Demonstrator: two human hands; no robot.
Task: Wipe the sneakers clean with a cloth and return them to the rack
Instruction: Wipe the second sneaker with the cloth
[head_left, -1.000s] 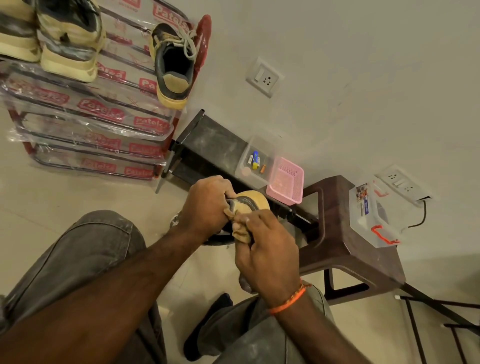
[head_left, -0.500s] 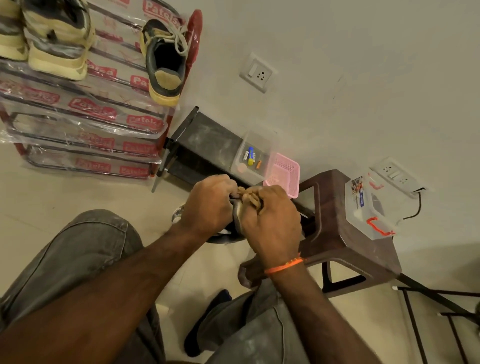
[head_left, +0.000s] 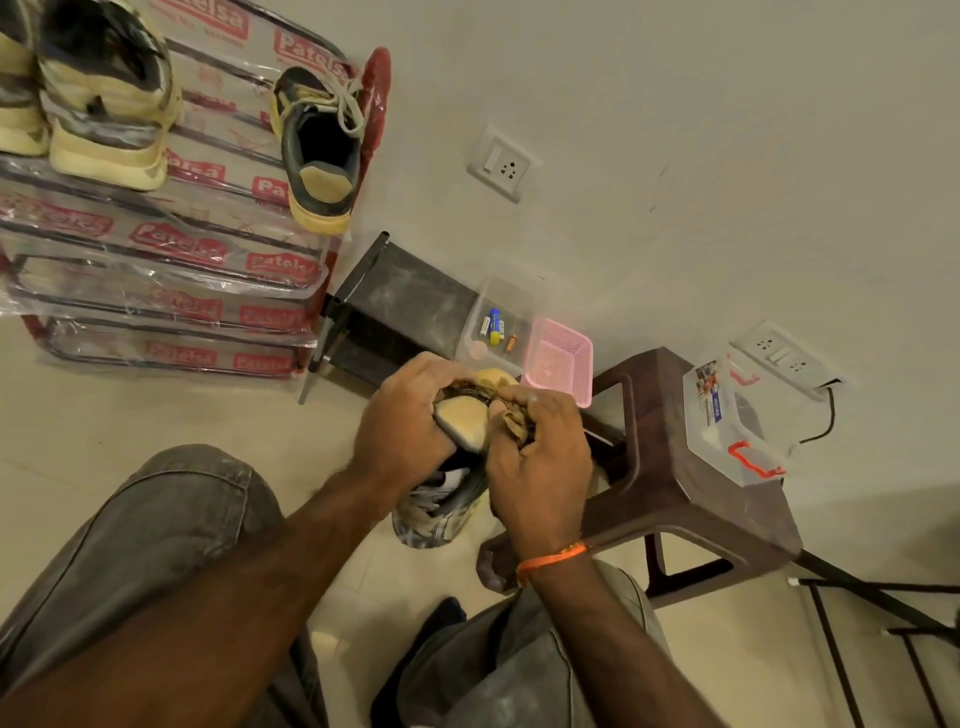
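Note:
A dark sneaker (head_left: 457, 493) with a tan heel patch is held in front of me, heel up and toe pointing down. My left hand (head_left: 400, 415) grips its heel end from the left. My right hand (head_left: 540, 457) holds a crumpled tan cloth (head_left: 511, 418) against the heel's right side. The rack (head_left: 156, 249), wrapped in printed plastic, stands at the upper left. Its matching sneaker (head_left: 319, 150) sits on the top shelf's right end, and a pair of pale yellow-soled sneakers (head_left: 104, 104) sits further left.
A dark box (head_left: 405, 306) stands against the wall beside the rack, with a clear tray of batteries (head_left: 498, 322) and a pink basket (head_left: 561, 358) on it. A brown plastic stool (head_left: 675, 467) carries a clear lidded container (head_left: 727, 415). My knees frame the bottom.
The sneaker has been turned so its tan heel patch faces me. My right hand with the cloth has shifted from the top of the heel to its right side.

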